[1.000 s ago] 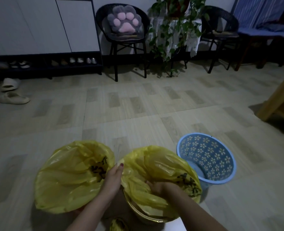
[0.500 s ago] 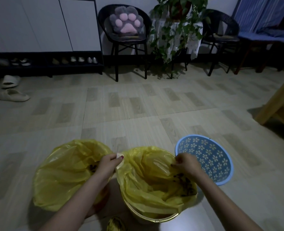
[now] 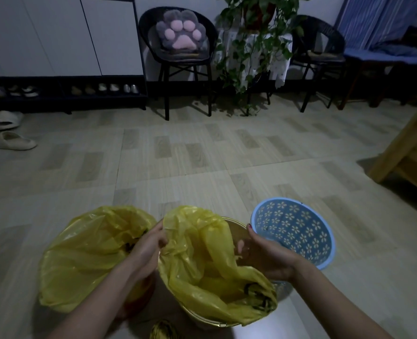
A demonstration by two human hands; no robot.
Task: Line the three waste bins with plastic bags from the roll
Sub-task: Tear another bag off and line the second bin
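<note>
From the head camera, the chief change over the last second is at the middle bin [image 3: 236, 228]: half a second ago the yellow bag [image 3: 202, 260] was stretched wide across its mouth with a hand at each side, and now the right side of the film has slipped inward, baring a curve of gold rim at the far right. The left hand [image 3: 151, 243] still pinches the bag's edge at the left of the rim, fingers curled on the plastic. The right hand [image 3: 263, 250] has come off the far edge and sits at the bag's right side with fingers loosely bent; whether it actually holds the film cannot be told, since the fingertips are hidden against the plastic. In judgement, the second lining is therefore not yet seated: the right portion still has to be drawn back over the rim. Counting: three bins stand in a row on the floor [image 3: 202, 167]. The left bin [image 3: 139, 299] is fully covered by its own yellow liner [image 3: 85, 255], the middle one is partly lined, and the blue flowered bin [image 3: 295, 231] at the right, just beside the right hand, is bare. That makes two bags out and one to come. The roll [image 3: 164, 330] lies at the bottom edge, near the middle bin, one only. Two hands are in view.
</note>
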